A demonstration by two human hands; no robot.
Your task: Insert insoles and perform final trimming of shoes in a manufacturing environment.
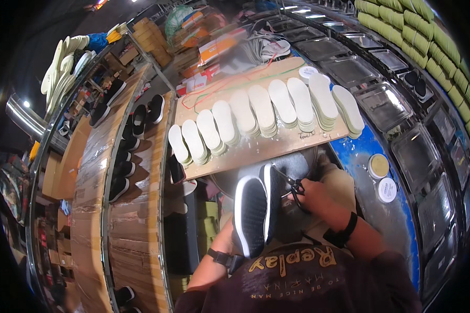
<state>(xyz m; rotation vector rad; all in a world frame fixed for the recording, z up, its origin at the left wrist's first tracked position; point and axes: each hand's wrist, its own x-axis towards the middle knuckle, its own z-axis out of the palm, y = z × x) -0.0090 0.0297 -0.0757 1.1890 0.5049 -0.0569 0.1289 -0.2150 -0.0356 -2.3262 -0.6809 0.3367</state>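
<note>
Gripped black-handled scissors (296, 188) in right fingers (310, 191), right of black shoes (251, 211); couldn't tell left fingers' hold, hidden behind them. Risked nicking an upper through blade slip.

And here we are in a shoe workshop, by every sign on show: front and centre, a white-edged pair of dark shoes (252, 216); just beyond, stacks of pale insoles (262, 112) lined up across a board (297, 144)! Over to the left, more dark shoes (124, 169) along wooden shelving (133, 237); to the right, rows of metal trays (384, 107) and piled green bundles (418, 26).
</note>
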